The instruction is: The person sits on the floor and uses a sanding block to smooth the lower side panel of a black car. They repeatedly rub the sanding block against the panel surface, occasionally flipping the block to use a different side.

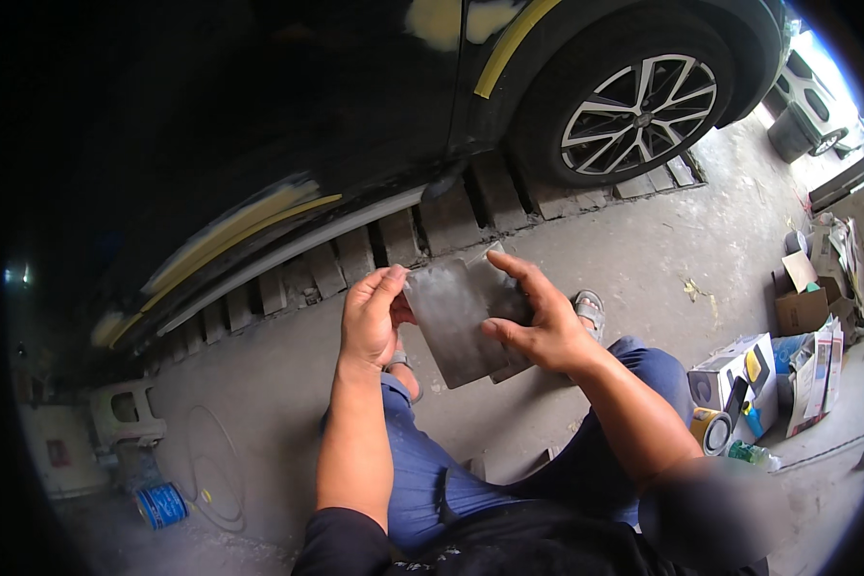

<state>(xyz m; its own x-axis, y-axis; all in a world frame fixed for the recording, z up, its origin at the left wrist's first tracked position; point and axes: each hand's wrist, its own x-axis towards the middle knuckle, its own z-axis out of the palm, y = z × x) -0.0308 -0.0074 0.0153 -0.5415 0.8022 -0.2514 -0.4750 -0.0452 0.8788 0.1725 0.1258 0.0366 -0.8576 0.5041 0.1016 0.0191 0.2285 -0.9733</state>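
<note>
My left hand (372,314) pinches the upper left edge of a grey, smudged sheet (444,322), perhaps sandpaper, held above my lap. My right hand (545,326) grips its right side, thumb across the front and index finger at the top edge; the sheet looks folded or layered there. Beyond it stands a black car (259,115) with yellow tape (226,240) and pale filler patches on its lower panel and along the wheel arch near the wheel (640,119).
A slatted grate (490,192) runs under the car. At right are cardboard boxes (799,305), a white box (730,370), cans and papers; at left, a blue can (160,505), a hose (206,466) and a white panel (127,401). My sandaled feet (588,310) rest on concrete.
</note>
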